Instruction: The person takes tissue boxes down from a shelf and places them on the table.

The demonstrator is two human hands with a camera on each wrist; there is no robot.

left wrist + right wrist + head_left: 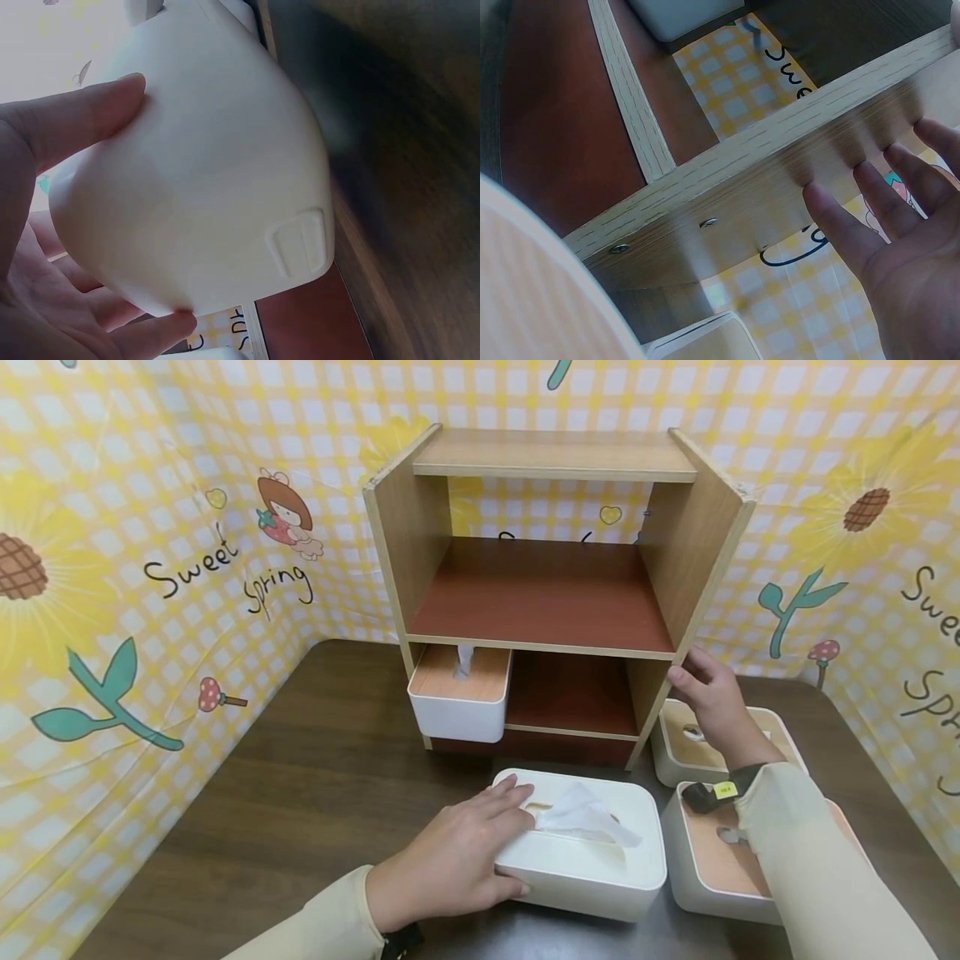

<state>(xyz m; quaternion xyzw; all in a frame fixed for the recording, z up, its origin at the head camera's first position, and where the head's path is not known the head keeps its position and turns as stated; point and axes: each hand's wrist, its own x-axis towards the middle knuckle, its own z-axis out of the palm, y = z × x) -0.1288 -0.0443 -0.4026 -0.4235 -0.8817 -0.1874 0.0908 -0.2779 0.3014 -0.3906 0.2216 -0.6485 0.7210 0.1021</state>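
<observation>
A white tissue box (pixel 573 893) with a tissue (pixel 585 814) poking from its top slot sits in front of the shelf. My left hand (pixel 457 852) grips its left end, fingers over the top and thumb on the near side. The left wrist view shows the box's smooth wall (pixel 202 172) between thumb and fingers. My right hand (pixel 712 693) touches the right side panel (pixel 701 543) of a wooden shelf unit. In the right wrist view, its fairly straight fingertips (pixel 821 199) rest against the panel's outer face (pixel 742 202).
A small white tissue box with a wood-look lid (pixel 460 714) stands in the lower compartment's left side, jutting out front. Two more wood-lidded boxes, a rear one (pixel 671 760) and a nearer one (pixel 682 868), stand right, under my right arm. Yellow checked cloth (pixel 337 568) surrounds the dark table (pixel 300 777).
</observation>
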